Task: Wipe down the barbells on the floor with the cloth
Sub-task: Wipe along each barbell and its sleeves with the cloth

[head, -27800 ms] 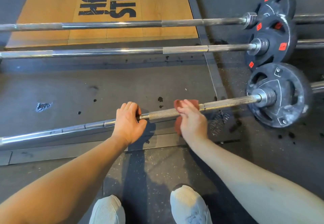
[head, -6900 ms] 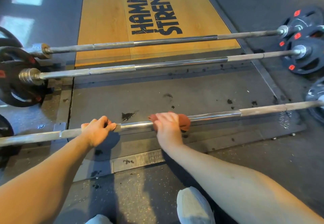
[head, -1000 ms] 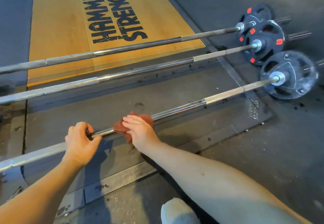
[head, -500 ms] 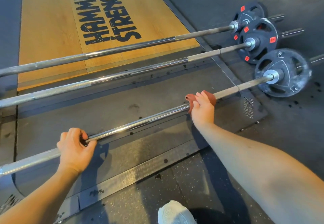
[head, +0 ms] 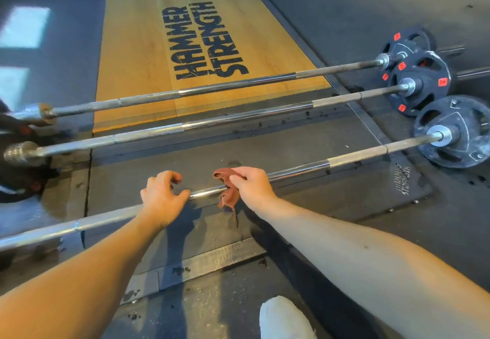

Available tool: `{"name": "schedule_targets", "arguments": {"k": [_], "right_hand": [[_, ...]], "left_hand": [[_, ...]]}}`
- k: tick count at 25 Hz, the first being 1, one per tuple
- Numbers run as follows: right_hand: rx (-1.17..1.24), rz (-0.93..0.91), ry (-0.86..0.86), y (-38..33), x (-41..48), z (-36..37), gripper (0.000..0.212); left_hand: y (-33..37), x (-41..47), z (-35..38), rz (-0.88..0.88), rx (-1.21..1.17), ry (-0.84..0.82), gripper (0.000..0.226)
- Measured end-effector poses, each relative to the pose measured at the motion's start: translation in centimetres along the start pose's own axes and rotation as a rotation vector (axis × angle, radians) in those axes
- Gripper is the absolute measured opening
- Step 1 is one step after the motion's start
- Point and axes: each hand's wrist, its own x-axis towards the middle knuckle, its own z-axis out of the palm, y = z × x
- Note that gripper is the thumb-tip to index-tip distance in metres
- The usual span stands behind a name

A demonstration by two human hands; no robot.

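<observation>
Cloth (head: 227,192), rust-red and crumpled, hangs pinched in the right hand (head: 252,184) against the long chrome steel barbell (head: 318,165) lying nearest the near edge of the dark rubber floor (head: 331,219), while the left hand (head: 161,198) arches over the same bar just beside it, fingers loosely curled, clasping nothing, thumb tip touching the steel.

**Barbells lying side by side**

The farthest steel barbell (head: 212,87) is lying across the tan wooden platform (head: 138,47), the middle barbell (head: 238,117) before it, the nearest barbell (head: 358,156) closest. On their right ends black round weight plates (head: 462,123) are sitting. The rust-red cloth (head: 228,195) is hanging at the nearest barbell.
</observation>
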Motion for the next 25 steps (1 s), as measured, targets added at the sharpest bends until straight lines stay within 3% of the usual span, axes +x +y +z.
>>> {"name": "schedule_targets", "arguments": {"k": [4, 7, 9, 11, 16, 21, 25], "right_hand": [[0.295, 0.101, -0.113, -4.7, -2.0, -0.5, 0.021], [0.256, 0.021, -0.249, -7.7, -4.8, -1.4, 0.025], [0.193, -0.023, -0.234, -9.3, -6.8, -1.8, 0.033], [0.021, -0.065, -0.166, -10.1, -8.4, -2.0, 0.036], [-0.482, -0.258, -0.140, -11.3, -12.2, -2.2, 0.018], [-0.780, -0.467, -0.116, -12.0, -15.0, -0.3, 0.036], [-0.961, -0.722, -0.260, -10.8, -15.7, 1.3, 0.020]], "left_hand": [[4.4, -2.7, -3.3, 0.063, -0.346, -0.183, 0.046], [7.4, -5.6, -5.5, 0.117, -0.445, -0.173, 0.027], [8.6, -7.6, -7.1, 0.101, -0.472, -0.107, 0.011], [9.3, -9.4, -8.4, 0.074, -0.493, -0.051, 0.014], [10.3, -12.9, -11.1, 0.016, -0.410, 0.061, 0.022], [8.5, -15.0, -12.4, 0.074, -0.438, -0.097, 0.030], [5.2, -14.9, -11.6, 0.017, -0.391, -0.016, 0.024]]}}
